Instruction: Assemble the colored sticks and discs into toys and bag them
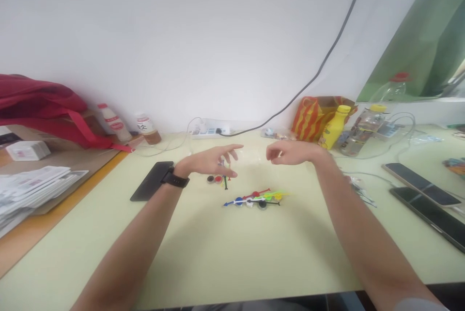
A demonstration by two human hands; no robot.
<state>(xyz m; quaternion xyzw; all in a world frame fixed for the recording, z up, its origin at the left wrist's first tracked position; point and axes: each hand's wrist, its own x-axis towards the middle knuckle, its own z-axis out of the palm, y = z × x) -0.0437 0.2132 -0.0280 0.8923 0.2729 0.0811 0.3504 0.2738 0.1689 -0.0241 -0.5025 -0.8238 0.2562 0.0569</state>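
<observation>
Directly beneath the left hand (212, 162), a small cluster of discs and pins (218, 179) is lying on the table (225, 253). A larger pile of coloured pins (254, 198) is lying nearer the person, between the two forearms and apart from both.

Hand state:
- The left hand is hovering with fingers spread and thumb held away. A small pale item is showing between the fingers, but blur is preventing any judgement of whether it is gripped.
- The right hand (290, 152) is hovering just beside the left, not touching it, fingers loosely curled, with nothing showing in it.

Probable faults:
- The parts are small and light. A lowering palm or a sweeping wrist is likely to scatter the small cluster or push pieces into the larger pile.
- Discs are liable to roll toward the table edge if nudged.
- A dark phone (151, 181) is lying just outside the left wrist; an outward elbow motion risks shoving it.
- Loose cables (358, 190) are lying just outside the right forearm and could snag during withdrawal.
</observation>
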